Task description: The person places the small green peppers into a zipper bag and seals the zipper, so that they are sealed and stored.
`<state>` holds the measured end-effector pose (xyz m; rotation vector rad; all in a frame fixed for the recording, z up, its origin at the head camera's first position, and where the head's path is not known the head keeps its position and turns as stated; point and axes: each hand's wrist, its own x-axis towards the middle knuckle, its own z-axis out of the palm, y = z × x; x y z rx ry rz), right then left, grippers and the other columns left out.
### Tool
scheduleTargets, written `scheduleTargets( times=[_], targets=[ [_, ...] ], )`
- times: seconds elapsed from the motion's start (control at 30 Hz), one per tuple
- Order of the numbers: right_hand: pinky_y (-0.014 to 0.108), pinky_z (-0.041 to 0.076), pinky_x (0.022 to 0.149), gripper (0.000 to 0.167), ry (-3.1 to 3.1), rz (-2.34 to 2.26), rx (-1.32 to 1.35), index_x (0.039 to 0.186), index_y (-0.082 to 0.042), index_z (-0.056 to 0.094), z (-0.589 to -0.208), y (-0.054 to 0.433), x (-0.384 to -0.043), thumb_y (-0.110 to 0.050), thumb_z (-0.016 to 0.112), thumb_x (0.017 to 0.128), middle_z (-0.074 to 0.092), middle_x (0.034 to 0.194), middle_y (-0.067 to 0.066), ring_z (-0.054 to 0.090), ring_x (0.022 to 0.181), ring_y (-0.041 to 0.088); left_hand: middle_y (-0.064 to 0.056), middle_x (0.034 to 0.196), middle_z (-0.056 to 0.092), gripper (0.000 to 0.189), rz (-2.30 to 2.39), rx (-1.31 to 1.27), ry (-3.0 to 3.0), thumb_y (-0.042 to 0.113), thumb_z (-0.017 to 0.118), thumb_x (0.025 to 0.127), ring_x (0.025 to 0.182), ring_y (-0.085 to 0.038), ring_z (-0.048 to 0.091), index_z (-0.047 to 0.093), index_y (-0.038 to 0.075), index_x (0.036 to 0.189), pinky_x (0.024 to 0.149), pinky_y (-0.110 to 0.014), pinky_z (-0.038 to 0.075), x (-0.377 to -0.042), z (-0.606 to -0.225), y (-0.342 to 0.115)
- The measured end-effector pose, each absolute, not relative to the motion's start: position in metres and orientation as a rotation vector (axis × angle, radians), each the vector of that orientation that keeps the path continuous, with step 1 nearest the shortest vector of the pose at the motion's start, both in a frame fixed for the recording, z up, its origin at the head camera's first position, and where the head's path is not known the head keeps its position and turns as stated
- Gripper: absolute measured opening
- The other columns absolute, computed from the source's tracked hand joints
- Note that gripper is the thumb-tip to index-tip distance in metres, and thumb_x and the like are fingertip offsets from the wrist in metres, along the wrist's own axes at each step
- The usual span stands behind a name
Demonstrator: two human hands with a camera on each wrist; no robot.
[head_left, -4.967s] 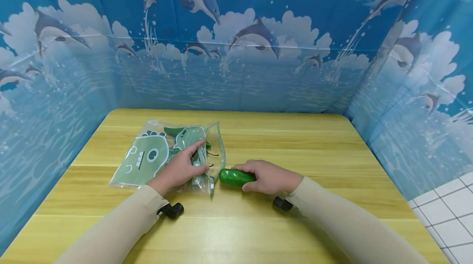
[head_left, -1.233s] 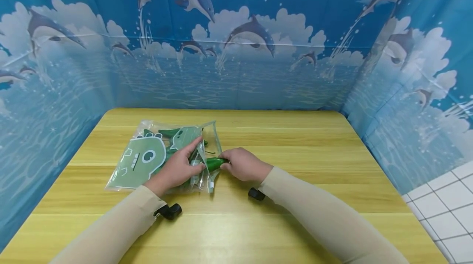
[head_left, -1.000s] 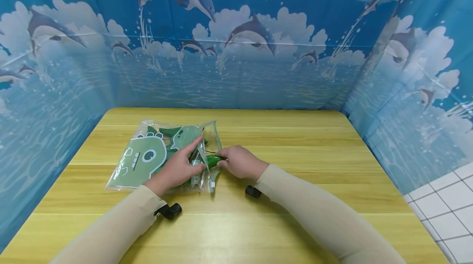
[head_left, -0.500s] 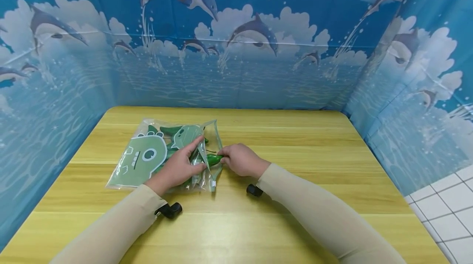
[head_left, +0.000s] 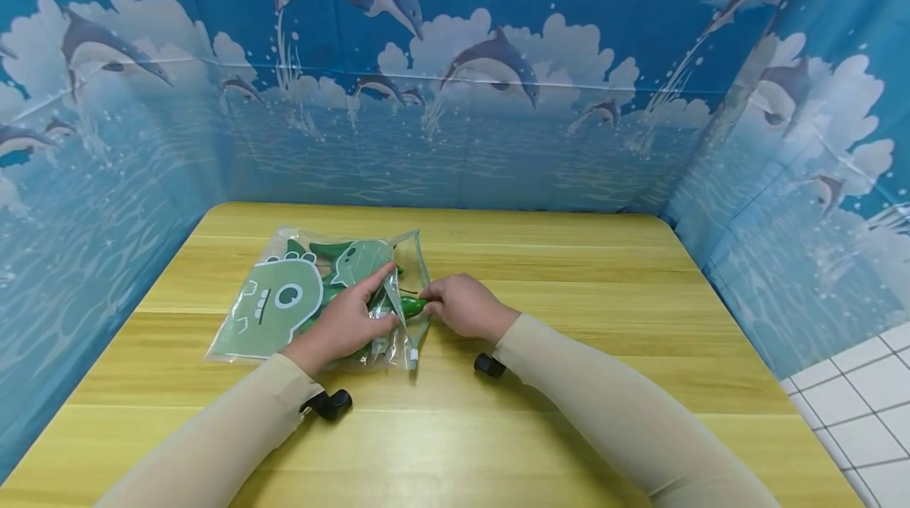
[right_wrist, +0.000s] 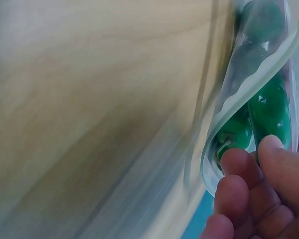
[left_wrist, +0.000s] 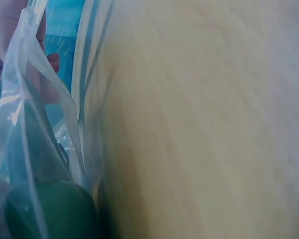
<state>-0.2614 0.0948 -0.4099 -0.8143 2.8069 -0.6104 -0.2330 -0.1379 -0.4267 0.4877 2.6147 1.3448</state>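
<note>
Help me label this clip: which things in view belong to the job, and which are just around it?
In the job: plastic bag, under the left hand; pepper, pinched by the right hand; other bagged peppers.

Just around: table; dolphin curtain; tiled floor.

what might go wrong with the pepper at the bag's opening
The right hand seems to pinch the green pepper only at its end, so it might slip. The other pepper beside it in the clear bag could jam against it. If the left hand lifts, the bag may shift.
</note>
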Motion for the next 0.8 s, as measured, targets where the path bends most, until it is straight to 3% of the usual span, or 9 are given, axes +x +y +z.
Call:
scheduleTargets(
  times=[0.27, 0.57, 0.8],
  targets=[
    [0.038, 0.059, 0.096, 0.023, 2.776, -0.644, -0.81, 0.121, -0.012, 0.079, -0.413, 0.0917, -0.2616, -0.021, 0.069, 0.103, 0.08, 0.113, 0.002, 0.073, 0.104, 0.016, -0.011, 0.173, 0.031, 0.092, 1.346, 0.476, 2.607, 0.025, 0.074, 0.093, 0.041, -0.014, 0.036, 0.024, 0.028, 0.17, 0.048, -0.034, 0.046, -0.233, -0.4268, -0.1368],
    [0.036, 0.058, 0.093, 0.02, 2.794, -0.627, -0.822, 0.117, -0.013, 0.081, -0.4151, 0.0899, -0.2621, -0.023, 0.071, 0.102, 0.081, 0.109, -0.001, 0.072, 0.098, 0.014, -0.013, 0.17, 0.036, 0.094, 1.342, 0.465, 2.625, 0.026, 0.077, 0.091, 0.042, -0.014, 0.042, 0.025, 0.032, 0.169, 0.046, -0.034, 0.048, -0.2334, -0.4259, -0.136],
    [0.036, 0.058, 0.091, 0.019, 2.811, -0.589, -0.859, 0.113, -0.014, 0.082, -0.4189, 0.0867, -0.2639, -0.023, 0.073, 0.1, 0.081, 0.106, -0.001, 0.072, 0.095, 0.015, -0.011, 0.172, 0.032, 0.093, 1.329, 0.466, 2.629, 0.027, 0.076, 0.092, 0.043, -0.014, 0.042, 0.024, 0.035, 0.169, 0.048, -0.034, 0.048, -0.2327, -0.4242, -0.1351]
  ],
)
